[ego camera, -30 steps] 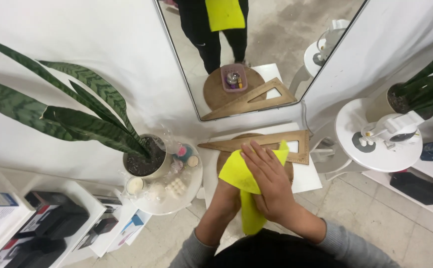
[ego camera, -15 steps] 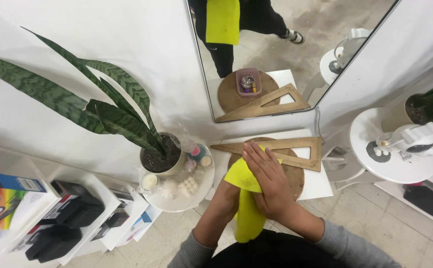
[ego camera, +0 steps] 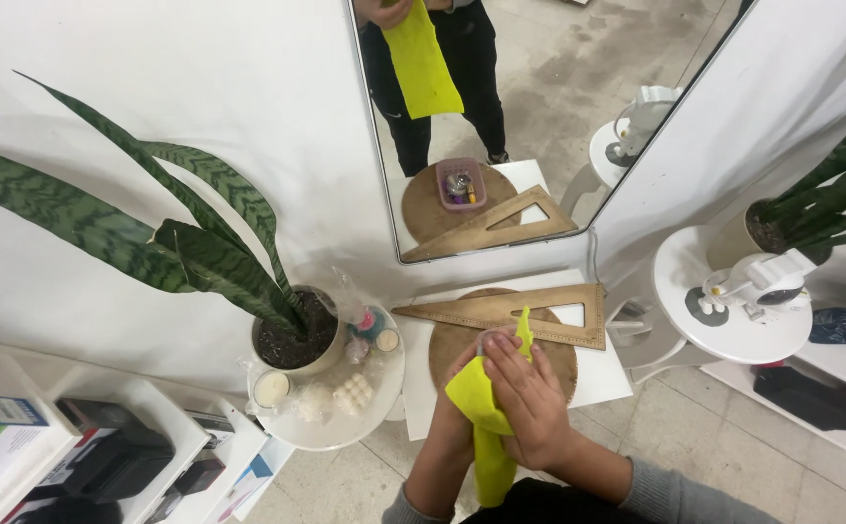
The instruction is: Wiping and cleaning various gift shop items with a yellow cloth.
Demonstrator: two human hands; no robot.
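Observation:
Both my hands hold a yellow cloth (ego camera: 481,427) in front of me, above a round wooden board (ego camera: 549,364). My right hand (ego camera: 530,398) lies over the cloth with its fingers curled on it. My left hand (ego camera: 460,383) is under the cloth and mostly hidden. A wooden triangle ruler (ego camera: 520,311) lies across the far edge of the board. A leaning mirror (ego camera: 539,107) on the wall reflects the cloth, the board and the ruler.
A potted snake plant (ego camera: 292,335) stands on a round white side table (ego camera: 331,427) with small candles and jars. At right, another white round table (ego camera: 733,330) carries a small white figurine (ego camera: 763,277). Shelves with boxes are at lower left.
The camera has tilted and moved closer. My hands have gathered the yellow cloth into a tighter bunch and drawn it slightly toward me off the ruler.

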